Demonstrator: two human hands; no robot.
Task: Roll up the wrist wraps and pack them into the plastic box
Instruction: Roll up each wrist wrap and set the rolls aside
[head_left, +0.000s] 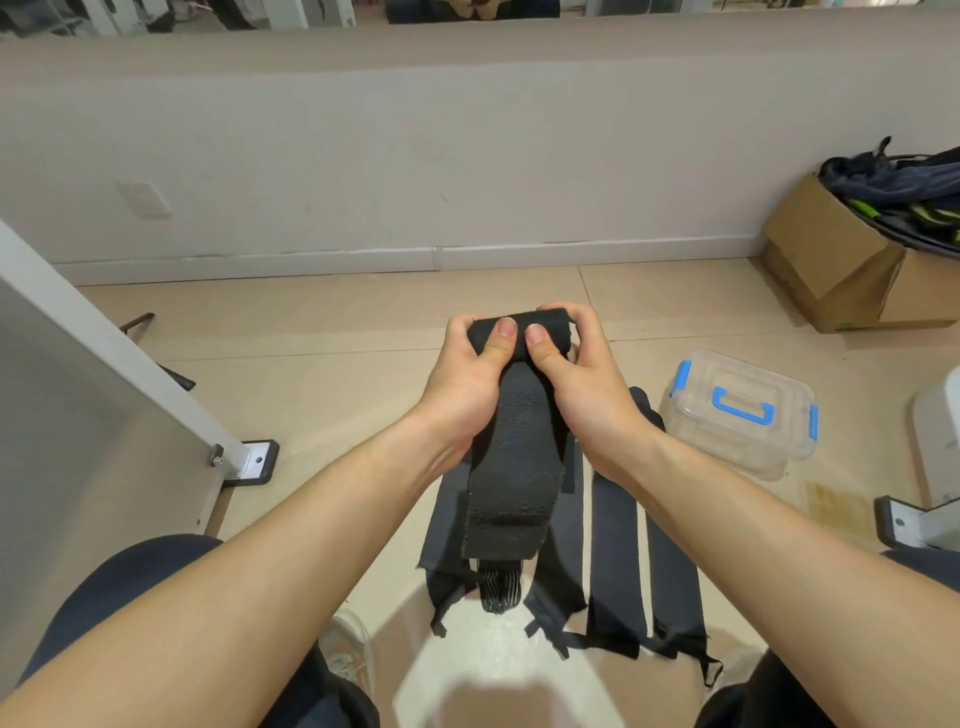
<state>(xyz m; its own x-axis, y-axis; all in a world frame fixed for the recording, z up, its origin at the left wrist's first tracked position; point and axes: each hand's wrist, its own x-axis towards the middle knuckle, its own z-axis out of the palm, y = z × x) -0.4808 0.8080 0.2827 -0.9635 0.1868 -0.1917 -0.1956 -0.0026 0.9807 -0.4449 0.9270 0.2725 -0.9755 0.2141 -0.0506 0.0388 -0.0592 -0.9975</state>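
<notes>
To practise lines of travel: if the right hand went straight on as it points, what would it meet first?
The right hand grips the wrap; past it the way looks free over floor, probably to the wall; depth unclear.

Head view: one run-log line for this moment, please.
stage: roll wrap | left hand + right hand: grip black wrist wrap roll, tail hanging | plastic box: lid on, right of hands
</notes>
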